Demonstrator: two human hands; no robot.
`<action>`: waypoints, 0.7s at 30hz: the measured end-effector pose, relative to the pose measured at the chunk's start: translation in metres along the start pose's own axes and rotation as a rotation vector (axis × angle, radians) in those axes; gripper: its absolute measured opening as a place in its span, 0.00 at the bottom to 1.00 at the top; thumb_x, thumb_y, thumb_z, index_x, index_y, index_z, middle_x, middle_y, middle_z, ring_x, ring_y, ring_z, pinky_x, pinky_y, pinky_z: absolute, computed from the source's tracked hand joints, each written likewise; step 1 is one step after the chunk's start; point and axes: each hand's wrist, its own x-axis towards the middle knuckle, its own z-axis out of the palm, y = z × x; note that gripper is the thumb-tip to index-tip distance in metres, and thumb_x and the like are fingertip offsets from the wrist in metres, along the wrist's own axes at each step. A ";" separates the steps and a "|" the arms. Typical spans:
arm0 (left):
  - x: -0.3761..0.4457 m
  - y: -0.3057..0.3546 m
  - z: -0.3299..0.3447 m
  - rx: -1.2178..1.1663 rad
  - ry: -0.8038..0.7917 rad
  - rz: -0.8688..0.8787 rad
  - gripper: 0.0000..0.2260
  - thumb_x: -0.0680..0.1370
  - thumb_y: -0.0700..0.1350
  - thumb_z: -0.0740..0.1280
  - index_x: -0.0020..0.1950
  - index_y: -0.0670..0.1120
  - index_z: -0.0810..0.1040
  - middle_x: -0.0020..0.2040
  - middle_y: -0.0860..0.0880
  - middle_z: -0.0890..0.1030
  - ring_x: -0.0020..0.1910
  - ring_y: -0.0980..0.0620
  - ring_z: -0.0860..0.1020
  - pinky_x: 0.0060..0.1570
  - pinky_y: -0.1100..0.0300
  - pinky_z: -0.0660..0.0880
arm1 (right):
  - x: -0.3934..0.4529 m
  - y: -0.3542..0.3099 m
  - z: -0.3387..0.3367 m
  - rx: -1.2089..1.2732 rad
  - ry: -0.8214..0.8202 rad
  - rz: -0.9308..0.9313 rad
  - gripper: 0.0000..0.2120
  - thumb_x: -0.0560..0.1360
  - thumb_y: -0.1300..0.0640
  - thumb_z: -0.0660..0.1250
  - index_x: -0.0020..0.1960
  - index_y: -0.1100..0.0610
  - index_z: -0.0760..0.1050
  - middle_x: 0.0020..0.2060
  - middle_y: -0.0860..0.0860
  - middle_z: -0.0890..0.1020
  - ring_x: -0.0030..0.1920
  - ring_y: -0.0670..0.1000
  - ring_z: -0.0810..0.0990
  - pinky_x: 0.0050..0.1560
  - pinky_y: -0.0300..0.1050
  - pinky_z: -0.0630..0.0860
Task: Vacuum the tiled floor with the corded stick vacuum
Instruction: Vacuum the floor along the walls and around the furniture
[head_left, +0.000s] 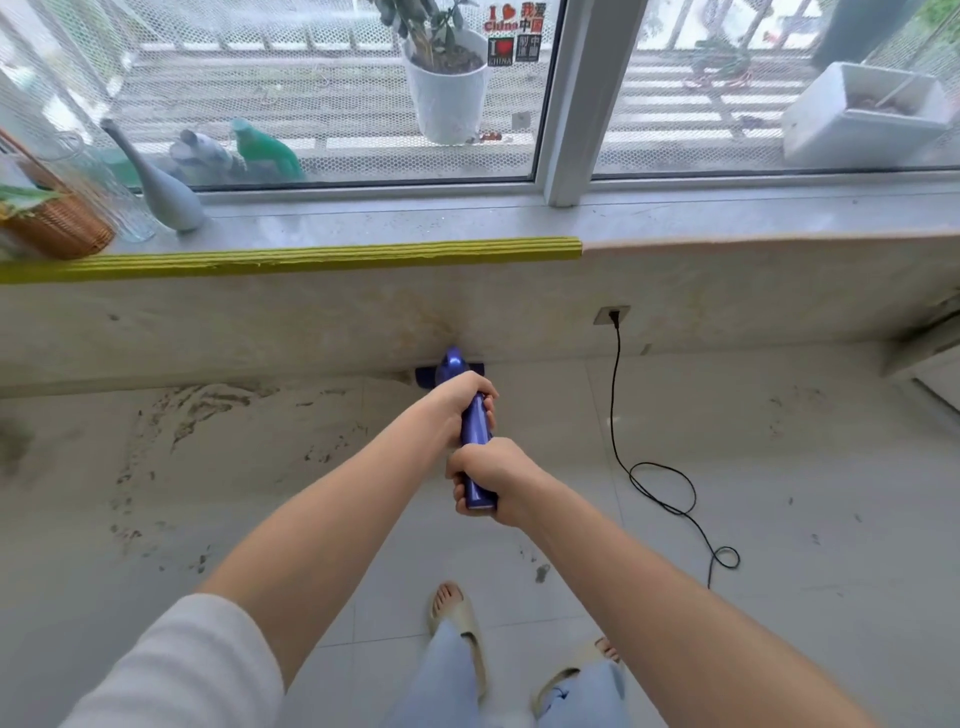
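- Left hand (464, 399): fingers curled round the upper part of the blue vacuum handle (477, 451), knuckles up, thumb side hidden under the wrap; farther down the stick, likely for steering.
- Right hand (485, 480): fingers wrapped round the near end of the handle, tips visible at its left edge; set at the butt end, probably for pushing force.
- Both grips stacked one just behind the other along a 12 o'clock line; arms extended, suited to a long forward stroke.
- Vacuum (451, 368): head at 12 o'clock from the feet, down on the floor (779, 467), touching or just short of the base of the wall (260, 322) below the window ledge (415, 221); contact not certain. Placement fits clearing the floor-wall edge.
- Cord (616, 405): plugged into a wall socket (612, 315) at about 1 o'clock, dropping to the tiles and looping at 2–3 o'clock, well apart from the head; slack kept off the stroke path.
- Dirt streaks (197, 415) on the tiles at 10–11 o'clock, not yet covered; judged mid-task.
- Risk: cord loops near the right foot (571, 675); snag possible on a rightward pass.
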 end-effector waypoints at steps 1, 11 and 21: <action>0.000 0.001 -0.002 0.000 0.000 -0.002 0.10 0.75 0.36 0.60 0.35 0.45 0.66 0.22 0.51 0.68 0.18 0.56 0.66 0.21 0.69 0.66 | 0.000 0.000 0.002 0.000 0.002 -0.001 0.15 0.72 0.72 0.58 0.57 0.63 0.68 0.30 0.55 0.71 0.27 0.49 0.71 0.25 0.40 0.72; -0.012 -0.010 -0.012 -0.072 -0.010 -0.041 0.10 0.75 0.35 0.59 0.35 0.44 0.66 0.23 0.51 0.67 0.19 0.56 0.65 0.20 0.69 0.65 | -0.018 0.004 0.008 -0.030 -0.011 0.027 0.12 0.72 0.73 0.58 0.53 0.63 0.68 0.29 0.54 0.70 0.25 0.49 0.69 0.23 0.37 0.70; 0.000 0.021 -0.014 -0.013 -0.004 -0.019 0.11 0.75 0.36 0.60 0.35 0.44 0.65 0.21 0.50 0.68 0.18 0.56 0.66 0.20 0.69 0.66 | 0.008 -0.019 0.017 -0.019 0.021 -0.008 0.12 0.72 0.72 0.58 0.54 0.63 0.69 0.30 0.55 0.71 0.27 0.49 0.70 0.24 0.39 0.71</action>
